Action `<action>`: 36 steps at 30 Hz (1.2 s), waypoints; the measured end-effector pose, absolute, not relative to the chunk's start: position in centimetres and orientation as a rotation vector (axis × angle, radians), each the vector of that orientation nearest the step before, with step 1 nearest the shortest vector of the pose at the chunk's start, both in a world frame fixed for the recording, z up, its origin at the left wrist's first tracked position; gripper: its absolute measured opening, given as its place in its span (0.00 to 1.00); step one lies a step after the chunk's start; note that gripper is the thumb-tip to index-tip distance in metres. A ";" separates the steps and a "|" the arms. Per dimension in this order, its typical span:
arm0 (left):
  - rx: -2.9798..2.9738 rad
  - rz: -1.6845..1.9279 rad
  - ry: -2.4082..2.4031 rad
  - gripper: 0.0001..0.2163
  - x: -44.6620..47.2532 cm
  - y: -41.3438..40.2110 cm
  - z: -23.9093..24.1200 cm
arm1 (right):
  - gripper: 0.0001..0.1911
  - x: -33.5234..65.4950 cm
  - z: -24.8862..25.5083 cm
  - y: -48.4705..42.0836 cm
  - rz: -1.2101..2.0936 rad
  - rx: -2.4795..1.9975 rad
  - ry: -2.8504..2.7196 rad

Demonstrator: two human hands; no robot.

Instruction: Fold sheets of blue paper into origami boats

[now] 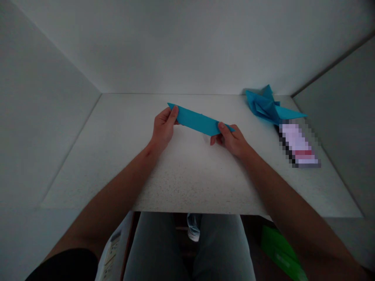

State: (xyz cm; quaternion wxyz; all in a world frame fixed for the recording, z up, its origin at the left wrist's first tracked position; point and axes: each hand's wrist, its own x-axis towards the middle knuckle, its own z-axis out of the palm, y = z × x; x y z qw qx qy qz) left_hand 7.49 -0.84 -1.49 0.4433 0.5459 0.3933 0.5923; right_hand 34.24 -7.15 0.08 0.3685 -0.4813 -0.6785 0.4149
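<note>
A strip of folded blue paper with slanted, pointed ends is held up over the white table, tilted down toward the right. My left hand pinches its left end, thumb on top and fingers behind. At the right end my right hand grips it the same way, the thumb lying across the paper and the fingers curled beneath. Farther right, apart from both hands, rests a folded blue origami piece with several pointed flaps.
On the right of the white table lies a phone-like object, its screen pixelated, near the origami piece. Walls border the table at the back and both sides. Below the front edge are my legs and a green object.
</note>
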 end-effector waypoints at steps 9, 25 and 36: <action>1.384 1.528 0.963 0.31 7.5 -0.7 -1.5 | 0.40 34.0 -0.5 -6.1 0.864 -1.191 -1.438; 1.345 1.488 1.032 0.32 7.1 -0.3 -1.3 | 0.18 35.2 -0.9 -5.5 0.577 -1.058 -1.842; 1.405 1.553 1.063 0.34 7.1 -1.3 -0.6 | 0.16 37.0 -0.3 -5.2 0.449 -1.112 -1.931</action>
